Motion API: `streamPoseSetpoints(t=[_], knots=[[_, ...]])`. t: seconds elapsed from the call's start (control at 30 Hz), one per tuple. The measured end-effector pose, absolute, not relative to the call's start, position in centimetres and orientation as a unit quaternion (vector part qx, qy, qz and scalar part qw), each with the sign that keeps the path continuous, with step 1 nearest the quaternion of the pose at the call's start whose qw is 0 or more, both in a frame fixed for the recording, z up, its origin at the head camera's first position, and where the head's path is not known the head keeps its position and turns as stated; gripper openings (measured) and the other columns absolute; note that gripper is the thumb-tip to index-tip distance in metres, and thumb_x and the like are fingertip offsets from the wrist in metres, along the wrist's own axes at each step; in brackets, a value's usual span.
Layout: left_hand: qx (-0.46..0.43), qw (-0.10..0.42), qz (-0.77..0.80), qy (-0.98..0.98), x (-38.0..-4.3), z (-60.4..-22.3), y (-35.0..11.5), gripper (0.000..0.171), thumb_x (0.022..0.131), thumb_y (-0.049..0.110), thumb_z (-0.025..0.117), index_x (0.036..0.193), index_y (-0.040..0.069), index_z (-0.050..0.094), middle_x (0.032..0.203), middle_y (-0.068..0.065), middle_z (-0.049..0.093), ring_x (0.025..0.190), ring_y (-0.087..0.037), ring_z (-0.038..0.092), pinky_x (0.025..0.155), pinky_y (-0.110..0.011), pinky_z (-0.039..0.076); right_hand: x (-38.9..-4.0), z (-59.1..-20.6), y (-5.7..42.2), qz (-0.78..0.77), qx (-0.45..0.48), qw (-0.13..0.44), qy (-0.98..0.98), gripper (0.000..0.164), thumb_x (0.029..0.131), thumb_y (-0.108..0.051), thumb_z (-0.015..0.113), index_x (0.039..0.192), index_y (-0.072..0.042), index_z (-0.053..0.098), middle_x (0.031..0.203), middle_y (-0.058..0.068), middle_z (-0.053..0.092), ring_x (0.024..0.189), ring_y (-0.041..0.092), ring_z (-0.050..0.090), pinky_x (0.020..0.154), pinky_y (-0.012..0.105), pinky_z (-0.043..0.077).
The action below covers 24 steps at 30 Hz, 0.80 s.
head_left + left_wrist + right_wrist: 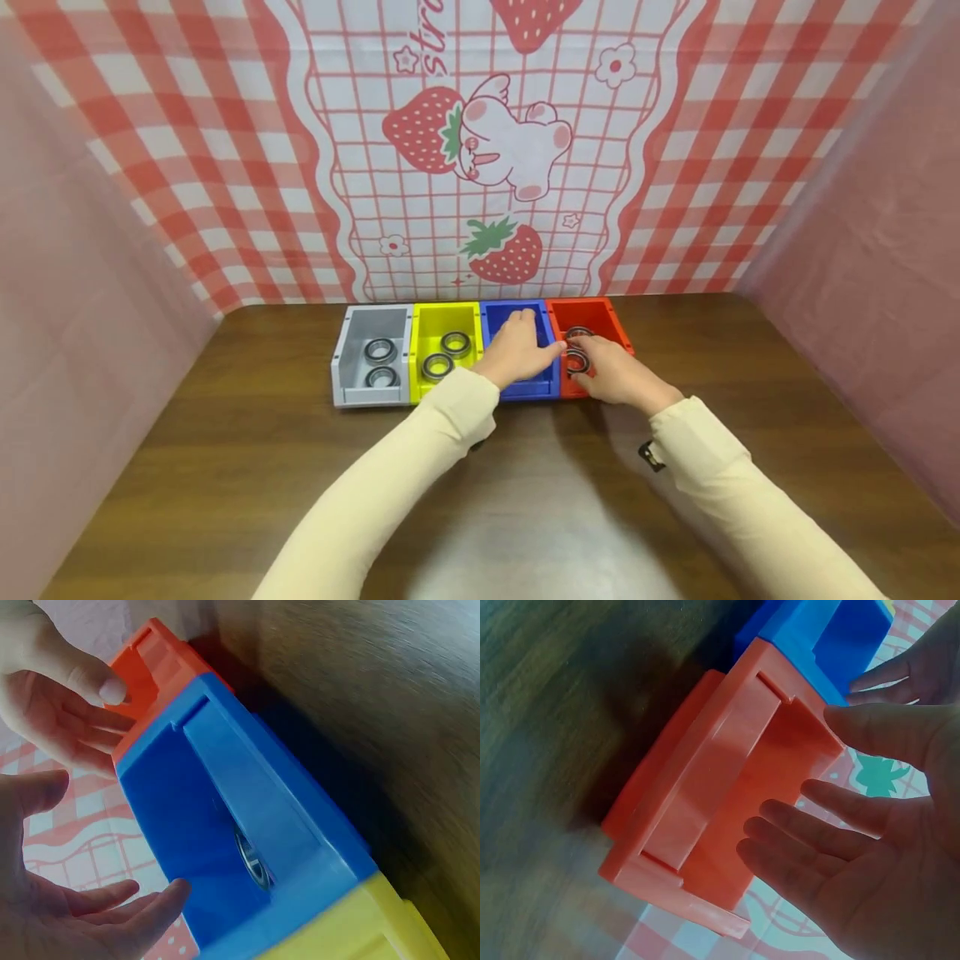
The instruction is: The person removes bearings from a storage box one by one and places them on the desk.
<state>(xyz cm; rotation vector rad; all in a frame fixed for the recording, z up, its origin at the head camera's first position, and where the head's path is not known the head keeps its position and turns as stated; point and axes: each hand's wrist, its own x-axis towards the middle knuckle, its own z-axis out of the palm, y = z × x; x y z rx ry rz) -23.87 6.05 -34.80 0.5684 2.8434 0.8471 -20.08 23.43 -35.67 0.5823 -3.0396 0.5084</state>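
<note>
My left hand (517, 348) reaches over the blue bin (531, 389), fingers extended and thumb spread toward the red bin. A ball bearing (252, 859) lies inside the blue bin, close to its front wall in the left wrist view. Over the red bin (600, 312) is my right hand (617, 371); its fingers are spread and nothing is between them in the right wrist view. Two bearings, a rear bearing (579, 332) and a front bearing (577, 362), show in the red bin, partly covered by that hand.
A grey bin (341, 354) and a yellow bin (446, 312) adjoin the blue one on the left, each with two bearings. The row stands on a brown wooden table (525, 483), against a strawberry-print cloth (480, 242). Pink cloth (75, 333) hangs at the sides.
</note>
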Motion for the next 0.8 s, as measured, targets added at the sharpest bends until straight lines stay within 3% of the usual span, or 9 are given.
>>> streamPoseSetpoints(t=[0.17, 0.5, 0.67, 0.8], knots=[[0.156, 0.085, 0.297, 0.938, -24.2, -34.7, 7.2, 0.078, 0.095, 0.047, 0.056, 0.148, -0.004, 0.032, 0.15, -0.02, 0.044, 0.138, -0.03, 0.047, 0.114, -0.04, 0.041, -20.5, -35.5, 23.6, 0.154, 0.183, 0.0, -0.971, 0.05, 0.085, -0.009, 0.067, 0.127, 0.012, 0.052, 0.12, 0.029, 0.062, 0.109, 0.041, 0.061, 0.1, 0.055, 0.048], [0.099, 0.112, 0.336, 0.93, -24.6, -35.0, 8.6, 0.063, 0.094, 0.039, 0.059, 0.137, -0.006, 0.044, 0.136, -0.021, 0.055, 0.122, -0.029, 0.058, 0.103, -0.039, 0.051, -21.0, -35.5, 23.9, 0.156, 0.176, 0.007, -0.972, 0.052, 0.083, -0.012, 0.07, 0.126, 0.013, 0.053, 0.123, 0.031, 0.061, 0.115, 0.044, 0.058, 0.104, 0.055, 0.045], [0.091, 0.114, 0.352, 0.925, -24.6, -35.2, 8.8, 0.052, 0.094, 0.032, 0.06, 0.129, -0.006, 0.052, 0.127, -0.019, 0.06, 0.108, -0.026, 0.062, 0.092, -0.037, 0.055, -21.0, -35.8, 24.2, 0.155, 0.169, 0.007, -0.973, 0.051, 0.083, -0.013, 0.072, 0.124, 0.013, 0.056, 0.121, 0.03, 0.062, 0.111, 0.042, 0.059, 0.101, 0.054, 0.047], [0.094, 0.122, 0.364, 0.919, -25.0, -35.2, 8.8, 0.03, 0.092, 0.025, 0.061, 0.102, -0.003, 0.062, 0.095, -0.011, 0.063, 0.078, -0.02, 0.056, 0.068, -0.027, 0.05, -21.0, -35.8, 24.4, 0.157, 0.163, 0.011, -0.974, 0.051, 0.083, -0.013, 0.072, 0.123, 0.012, 0.057, 0.121, 0.029, 0.063, 0.111, 0.041, 0.059, 0.101, 0.053, 0.048]])
